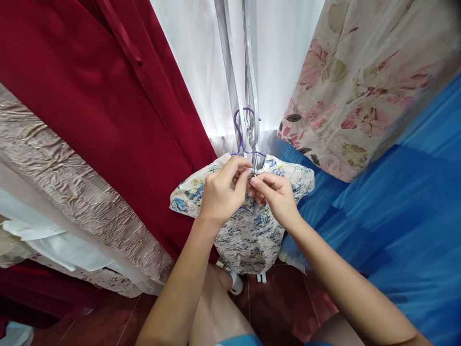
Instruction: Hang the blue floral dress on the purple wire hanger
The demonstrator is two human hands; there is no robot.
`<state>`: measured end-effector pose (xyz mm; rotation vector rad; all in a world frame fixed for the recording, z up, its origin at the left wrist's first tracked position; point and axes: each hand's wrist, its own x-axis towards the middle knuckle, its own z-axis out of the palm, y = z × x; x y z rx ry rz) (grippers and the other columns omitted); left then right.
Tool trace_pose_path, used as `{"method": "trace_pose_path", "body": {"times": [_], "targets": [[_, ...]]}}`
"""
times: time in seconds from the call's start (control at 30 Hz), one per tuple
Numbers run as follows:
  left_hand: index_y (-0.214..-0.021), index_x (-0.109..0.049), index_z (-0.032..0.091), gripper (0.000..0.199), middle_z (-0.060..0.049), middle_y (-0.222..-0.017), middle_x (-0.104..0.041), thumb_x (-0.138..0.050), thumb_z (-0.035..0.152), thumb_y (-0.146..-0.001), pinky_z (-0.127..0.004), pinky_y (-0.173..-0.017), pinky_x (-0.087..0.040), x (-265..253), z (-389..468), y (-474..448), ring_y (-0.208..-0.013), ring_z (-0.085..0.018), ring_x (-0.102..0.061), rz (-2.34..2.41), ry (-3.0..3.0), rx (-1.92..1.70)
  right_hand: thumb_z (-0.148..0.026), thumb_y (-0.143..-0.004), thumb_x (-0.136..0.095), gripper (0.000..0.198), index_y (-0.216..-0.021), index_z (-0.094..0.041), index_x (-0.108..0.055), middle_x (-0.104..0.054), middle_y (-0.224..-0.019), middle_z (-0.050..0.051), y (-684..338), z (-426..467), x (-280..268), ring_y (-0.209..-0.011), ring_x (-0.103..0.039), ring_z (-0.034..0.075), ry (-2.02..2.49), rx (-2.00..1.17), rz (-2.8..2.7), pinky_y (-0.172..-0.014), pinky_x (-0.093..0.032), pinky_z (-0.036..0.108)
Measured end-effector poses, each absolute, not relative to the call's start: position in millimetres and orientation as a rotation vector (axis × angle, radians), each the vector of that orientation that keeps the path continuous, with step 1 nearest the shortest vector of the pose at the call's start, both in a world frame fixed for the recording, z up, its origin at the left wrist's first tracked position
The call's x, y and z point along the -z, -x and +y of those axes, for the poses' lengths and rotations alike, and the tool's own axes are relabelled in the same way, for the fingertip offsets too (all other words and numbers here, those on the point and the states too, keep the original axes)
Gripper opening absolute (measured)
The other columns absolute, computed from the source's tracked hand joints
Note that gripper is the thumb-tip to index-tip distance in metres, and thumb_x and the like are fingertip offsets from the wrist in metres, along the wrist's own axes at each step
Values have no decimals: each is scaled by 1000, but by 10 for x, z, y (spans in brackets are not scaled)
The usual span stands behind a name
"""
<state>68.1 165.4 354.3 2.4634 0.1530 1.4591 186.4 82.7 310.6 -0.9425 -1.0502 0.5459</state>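
Note:
A white dress with a blue and yellow floral print (252, 240) hangs in front of me on a purple hanger (240, 139). Both of my hands meet at the top middle of its neckline. My left hand (226, 187) is closed in a pinch at the neck edge, thumb against fingers. Close beside it, my right hand (275, 192) also pinches the neck edge between thumb and forefinger. Whatever small fastening may lie between the fingertips is too small to make out. The dress's short sleeves spread out to either side.
Shiny grey ribbons (230, 57) hang down behind the hanger, before a white cloth (190, 53). Red fabric (108, 96) and a textured pale garment (90, 192) hang at left. Floral cloth (345, 91) and blue tulle (396, 216) hang at right. Below is a dark red tiled floor (281, 298).

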Motion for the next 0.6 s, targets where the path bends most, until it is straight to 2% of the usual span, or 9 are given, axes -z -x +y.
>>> {"method": "trace_pose_path", "body": {"times": [0.2, 0.37, 0.47, 0.5, 0.6], "targets": [[-96, -61, 19, 8, 0, -88, -67, -65, 15, -90, -25, -70, -58, -3673, 1645, -754, -75, -11, -68, 286, -2040, -1738, -43, -86, -67, 29, -71, -18, -69, -62, -54, -1, -1780, 859, -2926, -43, -36, 10, 1015, -763, -967, -44, -27, 25], [-95, -55, 21, 18, 5, -88, -63, -67, 13, -84, -28, -71, -52, -3661, 2313, -284, -88, -14, -69, 395, -1548, -2022, -35, -88, -64, 27, -66, -19, -69, -62, -55, -1, -1794, 669, -2592, -52, -49, 13, 1092, -907, -1047, -54, -37, 27], [-83, -42, 21, 25, 7, -73, -60, -66, 19, -80, -24, -66, -45, -3293, 2778, 15, -70, -8, -59, 675, -1269, -1935, -30, -90, -61, 30, -64, -19, -67, -63, -59, 0, -1793, 557, -2492, -61, -56, 15, 1141, -911, -1122, -65, -43, 28], [-79, -36, 21, 30, 7, -75, -59, -65, 27, -82, -24, -67, -44, -3123, 2861, 63, -74, -8, -58, 753, -1295, -1777, -30, -90, -60, 30, -62, -19, -66, -64, -60, 0, -1795, 546, -2464, -61, -57, 16, 1159, -923, -1140, -66, -43, 29], [-73, -25, 21, 42, 3, -67, -51, -61, 41, -82, -26, -63, -43, -2606, 2810, 37, -68, -11, -55, 817, -1414, -1488, -28, -89, -56, 29, -63, -19, -65, -64, -58, 0, -1855, 561, -2306, -59, -58, 16, 1274, -994, -1159, -64, -45, 28]]}}
